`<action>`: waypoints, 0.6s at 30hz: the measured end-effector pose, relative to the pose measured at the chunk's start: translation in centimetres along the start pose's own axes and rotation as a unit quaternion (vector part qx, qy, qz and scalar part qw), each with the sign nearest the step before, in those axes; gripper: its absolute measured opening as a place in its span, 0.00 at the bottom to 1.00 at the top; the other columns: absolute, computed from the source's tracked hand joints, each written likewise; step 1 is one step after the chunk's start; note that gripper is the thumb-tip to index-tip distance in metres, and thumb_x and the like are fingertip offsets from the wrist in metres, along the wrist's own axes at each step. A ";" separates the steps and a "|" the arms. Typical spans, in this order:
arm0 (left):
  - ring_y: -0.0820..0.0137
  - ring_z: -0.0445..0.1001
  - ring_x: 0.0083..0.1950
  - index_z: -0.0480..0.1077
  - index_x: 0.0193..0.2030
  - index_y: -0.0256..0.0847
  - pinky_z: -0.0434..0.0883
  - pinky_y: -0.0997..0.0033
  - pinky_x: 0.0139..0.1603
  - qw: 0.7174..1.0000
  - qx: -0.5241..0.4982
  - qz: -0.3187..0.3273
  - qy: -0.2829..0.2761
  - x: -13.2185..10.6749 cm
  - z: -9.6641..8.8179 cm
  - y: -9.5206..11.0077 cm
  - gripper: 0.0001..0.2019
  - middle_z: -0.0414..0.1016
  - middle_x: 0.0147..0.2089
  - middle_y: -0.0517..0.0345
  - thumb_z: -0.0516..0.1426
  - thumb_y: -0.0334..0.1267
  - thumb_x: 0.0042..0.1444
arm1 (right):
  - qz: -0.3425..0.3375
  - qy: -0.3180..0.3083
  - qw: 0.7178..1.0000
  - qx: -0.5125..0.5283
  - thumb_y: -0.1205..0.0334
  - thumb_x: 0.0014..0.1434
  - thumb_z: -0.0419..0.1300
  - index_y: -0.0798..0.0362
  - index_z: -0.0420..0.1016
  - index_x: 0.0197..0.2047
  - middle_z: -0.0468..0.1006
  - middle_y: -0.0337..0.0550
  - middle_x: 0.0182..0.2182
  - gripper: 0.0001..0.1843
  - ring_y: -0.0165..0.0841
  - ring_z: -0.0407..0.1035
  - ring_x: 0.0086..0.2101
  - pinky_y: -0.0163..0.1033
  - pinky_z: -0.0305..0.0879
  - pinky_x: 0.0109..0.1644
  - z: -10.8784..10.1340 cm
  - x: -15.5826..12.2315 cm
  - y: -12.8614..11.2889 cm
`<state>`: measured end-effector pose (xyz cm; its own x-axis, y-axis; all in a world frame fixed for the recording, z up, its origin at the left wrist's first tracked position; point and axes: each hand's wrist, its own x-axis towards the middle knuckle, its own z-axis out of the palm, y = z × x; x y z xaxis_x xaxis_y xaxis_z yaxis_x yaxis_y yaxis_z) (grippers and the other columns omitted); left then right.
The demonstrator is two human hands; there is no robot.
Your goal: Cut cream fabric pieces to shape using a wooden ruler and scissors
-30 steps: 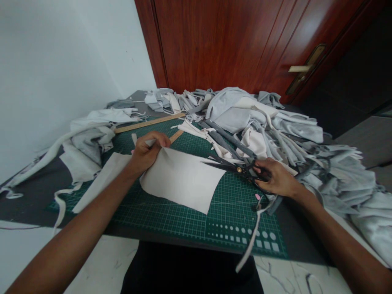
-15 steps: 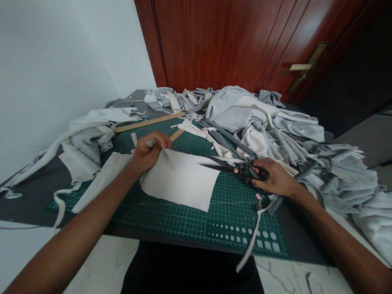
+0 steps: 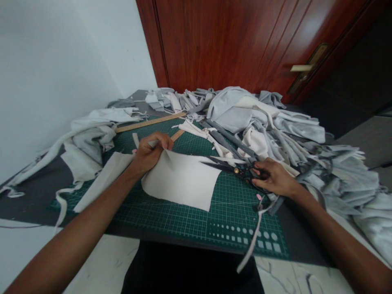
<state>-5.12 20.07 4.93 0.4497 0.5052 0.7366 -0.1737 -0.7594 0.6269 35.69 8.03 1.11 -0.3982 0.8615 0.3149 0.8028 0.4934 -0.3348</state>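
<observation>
two bare hands are at work over the green cutting mat, and from where i stand the step in hand looks like trimming the far edge of an off-white fabric panel. the panel lies over the middle of the mat, its far left corner lifted and pinched in the closed fingers of the left hand. the right hand is wrapped around the handles of black scissors, whose parted blades point leftward across the panel's far right corner. a narrow pale strip shows just beyond the blades; i cannot tell whether it is fully severed. a wooden ruler lies farther back, near a heap of grey and white scraps. as i judge it, the next move calls for a taut edge from the left hand and a level, shallow closing of the blades, so the cut doesn't stray into the panel.
</observation>
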 end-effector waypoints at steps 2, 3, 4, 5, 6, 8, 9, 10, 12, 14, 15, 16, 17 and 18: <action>0.76 0.68 0.30 0.65 0.31 0.40 0.64 0.75 0.32 1.000 0.006 -0.004 0.002 0.0 0.0 0.0 0.14 0.69 0.28 0.63 0.59 0.37 0.68 | -0.002 -0.003 1.000 0.004 0.46 0.60 0.61 0.49 0.64 0.27 0.68 0.39 0.21 0.18 0.35 0.62 0.26 0.40 0.55 0.33 0.0 0.0 0.0; 0.76 0.68 0.30 0.64 0.31 0.41 0.64 0.75 0.32 1.000 0.009 -0.005 0.005 0.0 0.0 0.0 0.14 0.69 0.28 0.63 0.59 0.38 0.68 | -0.002 -0.004 1.000 0.005 0.46 0.61 0.61 0.49 0.65 0.27 0.68 0.39 0.21 0.18 0.35 0.62 0.26 0.40 0.55 0.33 0.0 0.0 0.0; 0.76 0.69 0.30 0.64 0.30 0.41 0.64 0.75 0.33 1.000 0.012 -0.006 0.007 0.0 0.0 0.0 0.14 0.69 0.28 0.63 0.60 0.39 0.68 | -0.003 -0.005 1.000 0.007 0.46 0.61 0.61 0.49 0.65 0.27 0.68 0.39 0.21 0.18 0.35 0.62 0.26 0.40 0.55 0.33 0.0 0.0 0.0; 0.75 0.69 0.30 0.64 0.30 0.41 0.65 0.74 0.33 1.000 0.015 -0.008 0.009 0.0 0.0 0.1 0.15 0.69 0.28 0.63 0.60 0.40 0.68 | -0.003 -0.004 1.000 0.007 0.46 0.61 0.61 0.49 0.65 0.27 0.68 0.39 0.21 0.18 0.35 0.62 0.26 0.39 0.55 0.32 0.0 0.0 0.1; 0.75 0.69 0.30 0.64 0.30 0.41 0.65 0.74 0.33 1.000 0.016 -0.011 0.010 0.0 -0.1 0.1 0.15 0.69 0.27 0.63 0.60 0.41 0.68 | -0.003 -0.001 1.000 0.006 0.46 0.61 0.61 0.49 0.65 0.27 0.68 0.39 0.21 0.19 0.35 0.62 0.26 0.39 0.54 0.32 0.0 0.0 0.1; 0.75 0.68 0.30 0.64 0.29 0.41 0.64 0.74 0.32 1.000 0.018 -0.020 0.011 0.0 0.0 0.2 0.16 0.68 0.27 0.63 0.60 0.43 0.68 | -0.004 0.001 1.000 0.004 0.45 0.61 0.62 0.49 0.66 0.27 0.68 0.39 0.20 0.19 0.35 0.62 0.26 0.39 0.54 0.32 -0.1 0.0 0.1; 0.75 0.68 0.29 0.64 0.29 0.41 0.64 0.73 0.31 0.999 0.018 -0.026 0.013 0.0 0.0 0.2 0.17 0.68 0.27 0.63 0.60 0.44 0.68 | -0.004 0.001 1.000 0.004 0.45 0.61 0.62 0.49 0.66 0.27 0.68 0.39 0.20 0.19 0.35 0.62 0.26 0.39 0.54 0.32 -0.1 0.0 0.1; 0.75 0.67 0.29 0.64 0.29 0.41 0.64 0.73 0.31 0.999 0.017 -0.032 0.014 0.0 0.0 0.2 0.17 0.68 0.27 0.63 0.60 0.45 0.67 | -0.005 0.002 1.000 0.004 0.45 0.61 0.62 0.49 0.66 0.27 0.68 0.39 0.21 0.19 0.35 0.62 0.26 0.39 0.53 0.31 0.0 0.0 0.1; 0.75 0.67 0.28 0.63 0.29 0.42 0.63 0.73 0.30 0.999 0.015 -0.038 0.018 0.0 0.0 0.2 0.17 0.68 0.26 0.63 0.61 0.45 0.67 | -0.006 0.002 1.000 0.005 0.45 0.61 0.62 0.49 0.67 0.27 0.68 0.39 0.21 0.19 0.35 0.62 0.26 0.39 0.54 0.32 0.0 0.0 0.2; 0.75 0.67 0.28 0.63 0.29 0.42 0.63 0.73 0.30 0.999 0.012 -0.038 0.018 0.0 0.0 0.2 0.18 0.68 0.26 0.63 0.61 0.45 0.67 | -0.006 0.004 1.000 0.009 0.45 0.61 0.62 0.49 0.66 0.27 0.67 0.39 0.21 0.19 0.35 0.62 0.26 0.39 0.54 0.32 0.1 -0.1 0.2; 0.75 0.67 0.28 0.63 0.29 0.42 0.63 0.73 0.30 0.999 0.011 -0.036 0.018 0.0 0.0 0.2 0.17 0.68 0.26 0.63 0.61 0.45 0.67 | -0.006 0.005 1.000 0.011 0.46 0.61 0.62 0.49 0.66 0.27 0.67 0.39 0.21 0.19 0.35 0.62 0.27 0.39 0.54 0.32 0.1 -0.1 0.2; 0.75 0.67 0.29 0.63 0.29 0.42 0.63 0.73 0.30 0.999 0.009 -0.034 0.017 0.0 0.0 0.2 0.17 0.68 0.26 0.63 0.61 0.44 0.67 | -0.006 0.005 1.000 0.014 0.46 0.61 0.62 0.49 0.66 0.27 0.67 0.39 0.21 0.19 0.35 0.62 0.27 0.39 0.54 0.32 0.1 -0.1 0.3; 0.75 0.67 0.29 0.63 0.29 0.42 0.63 0.73 0.31 0.999 0.007 -0.031 0.017 0.0 0.0 0.2 0.17 0.68 0.27 0.63 0.61 0.44 0.67 | -0.006 0.005 1.000 0.017 0.46 0.61 0.62 0.49 0.66 0.27 0.67 0.39 0.21 0.19 0.35 0.62 0.27 0.39 0.54 0.32 0.2 -0.1 0.3; 0.75 0.67 0.29 0.63 0.29 0.42 0.63 0.73 0.31 0.999 0.006 -0.029 0.016 0.0 0.0 0.2 0.16 0.68 0.27 0.63 0.60 0.43 0.68 | -0.007 0.004 1.000 0.019 0.46 0.62 0.62 0.49 0.65 0.27 0.67 0.39 0.21 0.19 0.35 0.62 0.27 0.39 0.54 0.32 0.2 -0.1 0.3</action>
<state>-5.17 19.89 5.04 0.4307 0.5610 0.7070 -0.1382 -0.7331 0.6659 35.85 8.09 0.83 -0.4052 0.8536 0.3273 0.7794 0.5097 -0.3645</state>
